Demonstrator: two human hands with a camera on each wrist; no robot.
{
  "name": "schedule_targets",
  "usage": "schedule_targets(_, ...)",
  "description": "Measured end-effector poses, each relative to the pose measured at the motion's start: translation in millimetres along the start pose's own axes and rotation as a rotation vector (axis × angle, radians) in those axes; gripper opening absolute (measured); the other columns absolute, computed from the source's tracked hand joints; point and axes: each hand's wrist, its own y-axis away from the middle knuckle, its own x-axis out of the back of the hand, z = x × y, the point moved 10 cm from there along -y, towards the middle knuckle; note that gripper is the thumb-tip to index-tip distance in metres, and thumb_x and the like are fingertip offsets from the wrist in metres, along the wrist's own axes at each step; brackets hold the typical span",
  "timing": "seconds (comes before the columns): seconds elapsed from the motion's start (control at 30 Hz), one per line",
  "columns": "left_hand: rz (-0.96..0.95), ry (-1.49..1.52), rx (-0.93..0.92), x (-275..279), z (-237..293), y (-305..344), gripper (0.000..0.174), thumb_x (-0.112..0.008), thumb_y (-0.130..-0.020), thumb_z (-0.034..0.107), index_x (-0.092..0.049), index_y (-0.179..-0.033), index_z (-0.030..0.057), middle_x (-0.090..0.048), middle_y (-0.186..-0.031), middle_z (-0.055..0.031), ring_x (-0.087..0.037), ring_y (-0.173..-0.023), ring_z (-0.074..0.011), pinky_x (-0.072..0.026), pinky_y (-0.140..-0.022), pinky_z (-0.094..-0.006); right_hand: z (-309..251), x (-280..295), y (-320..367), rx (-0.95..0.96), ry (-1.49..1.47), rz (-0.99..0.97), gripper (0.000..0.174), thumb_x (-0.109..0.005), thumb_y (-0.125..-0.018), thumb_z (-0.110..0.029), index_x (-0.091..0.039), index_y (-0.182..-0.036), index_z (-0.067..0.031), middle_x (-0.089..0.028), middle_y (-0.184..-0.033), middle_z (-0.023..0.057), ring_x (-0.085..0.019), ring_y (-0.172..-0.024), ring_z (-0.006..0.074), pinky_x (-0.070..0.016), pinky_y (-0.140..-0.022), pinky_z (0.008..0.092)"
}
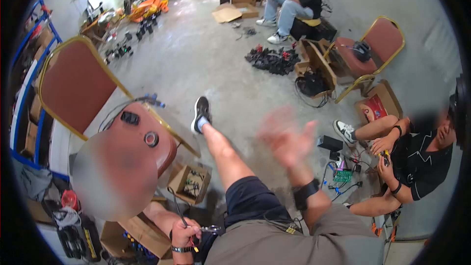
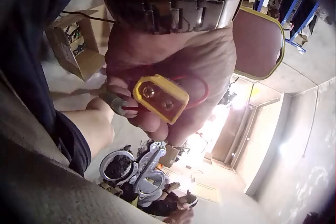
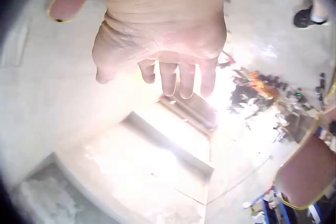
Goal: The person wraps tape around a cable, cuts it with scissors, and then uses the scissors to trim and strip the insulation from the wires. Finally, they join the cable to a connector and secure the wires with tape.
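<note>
Low in the head view, at the wearer's lap, my left hand (image 1: 185, 233) grips a dark cable (image 1: 177, 203) and a pair of metal scissors (image 1: 211, 228). The left wrist view shows a yellow connector (image 2: 160, 100) with two round metal contacts against the palm, a red wire (image 2: 202, 85) looping beside it. Beyond the fingertips stick out the scissors' ring handles (image 2: 149, 174). My right hand (image 1: 289, 140) is raised in front of the body, blurred in the head view. Its fingers (image 3: 168, 79) stretch out apart, holding nothing, in the right wrist view.
A red chair (image 1: 152, 130) at left bears a roll of tape (image 1: 151, 139) and a dark device. Below it stands a cardboard box (image 1: 202, 198) of small parts. At right a seated person (image 1: 417, 162) works beside a green circuit board (image 1: 342, 176). Black parts (image 1: 272, 60) lie piled ahead.
</note>
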Motion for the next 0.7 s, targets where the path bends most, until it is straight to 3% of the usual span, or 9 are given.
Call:
schedule_targets(0.03, 0.007, 0.001, -0.009, 1, -1, 0, 0.009, -0.067, -0.074, -0.002, -0.058, -0.073, -0.001, -0.062, -0.066, -0.0179, -0.059, -0.051, -0.0212, -0.0485, -0.049, -0.031, -50, -7, -9, 0.226, -0.049, -0.011, 0.073, -0.043, -0.09, -0.062, -0.041, -0.141, -0.0091, -0.039, -0.146, 0.0147, -0.037, -0.134, 0.0342, -0.028, -0.109, 0.0557)
schedule_targets(0.1, 0.019, 0.0, -0.037, -6, 6, -2, 0.011, -0.067, -0.071, 0.001, -0.057, -0.069, -0.0022, -0.061, -0.062, -0.0164, -0.058, -0.049, -0.0202, -0.0464, -0.044, -0.0287, -104, -21, -16, 0.326, 0.196, -0.062, 0.066, -0.047, -0.091, -0.056, -0.045, -0.136, -0.0076, -0.051, -0.135, 0.0153, -0.05, -0.122, 0.0328, -0.0394, -0.101, 0.0507)
schedule_targets(0.17, 0.105, -0.132, -0.063, -13, 19, -3, 0.021, -0.071, -0.074, 0.011, -0.056, -0.067, -0.0014, -0.059, -0.059, -0.0129, -0.055, -0.047, -0.0175, -0.0446, -0.043, -0.0276, -107, -21, -25, 0.198, 0.354, -0.065, 0.057, -0.048, -0.093, -0.05, -0.05, -0.13, -0.0064, -0.058, -0.123, 0.014, -0.056, -0.112, 0.0303, -0.0446, -0.094, 0.0465)
schedule_targets(0.23, 0.126, -0.115, -0.021, -11, 15, -7, 0.024, -0.072, -0.077, 0.016, -0.055, -0.069, 0.0002, -0.059, -0.062, -0.0106, -0.055, -0.049, -0.0161, -0.0449, -0.047, -0.0267, -56, -17, -26, 0.031, 0.452, -0.123, 0.048, -0.048, -0.095, -0.043, -0.054, -0.124, -0.0052, -0.065, -0.111, 0.0127, -0.062, -0.101, 0.0278, -0.0498, -0.087, 0.0422)
schedule_targets(0.3, 0.112, -0.105, -0.025, -9, 13, -10, 0.02, -0.071, -0.079, 0.012, -0.056, -0.077, 0.0003, -0.061, -0.067, -0.0103, -0.056, -0.053, -0.0155, -0.0461, -0.049, -0.0268, 37, 11, -8, -0.341, 1.009, 0.016, 0.028, -0.052, -0.096, -0.026, -0.061, -0.108, -0.0024, -0.068, -0.089, 0.0087, -0.064, -0.083, 0.0203, -0.0517, -0.075, 0.0327)
schedule_targets(0.37, 0.194, -0.107, -0.046, -16, 21, -9, 0.014, -0.068, -0.079, 0.009, -0.058, -0.075, -0.0004, -0.061, -0.065, -0.0113, -0.055, -0.05, -0.0161, -0.0471, -0.047, -0.0271, 137, 0, 31, -0.659, 1.333, -0.363, 0.018, -0.054, -0.094, -0.015, -0.063, -0.101, -0.0003, -0.066, -0.084, 0.007, -0.062, -0.08, 0.0151, -0.0504, -0.071, 0.0289)
schedule_targets(0.43, 0.188, -0.062, -0.042, -20, 22, -10, 0.01, -0.066, -0.08, 0.004, -0.058, -0.077, -0.0007, -0.062, -0.069, -0.0122, -0.057, -0.052, -0.016, -0.0475, -0.048, -0.0266, 202, 0, 79, -0.84, 1.096, -0.439, 0.017, -0.057, -0.093, -0.013, -0.063, -0.101, 0.0004, -0.065, -0.083, 0.0064, -0.06, -0.077, 0.0129, -0.0496, -0.07, 0.0285)
schedule_targets(0.53, 0.197, -0.039, -0.024, -19, 21, -7, 0.007, -0.067, -0.079, 0.002, -0.061, -0.079, -0.0006, -0.064, -0.069, -0.0107, -0.058, -0.054, -0.0139, -0.0481, -0.051, -0.0253, 241, 6, 119, -1.167, 0.878, -0.431, 0.025, -0.052, -0.097, -0.021, -0.063, -0.105, -0.0007, -0.064, -0.086, 0.0055, -0.06, -0.076, 0.0118, -0.0504, -0.067, 0.0273)
schedule_targets(0.7, 0.181, -0.047, -0.072, -15, 23, -3, 0.007, -0.067, -0.079, 0.002, -0.061, -0.081, -0.0004, -0.065, -0.071, -0.0105, -0.059, -0.057, -0.0133, -0.0477, -0.053, -0.025, 240, 15, 124, -1.273, 0.577, -0.311, 0.027, -0.051, -0.098, -0.021, -0.061, -0.108, 0.0014, -0.064, -0.095, 0.0085, -0.064, -0.074, 0.0143, -0.053, -0.065, 0.0278)
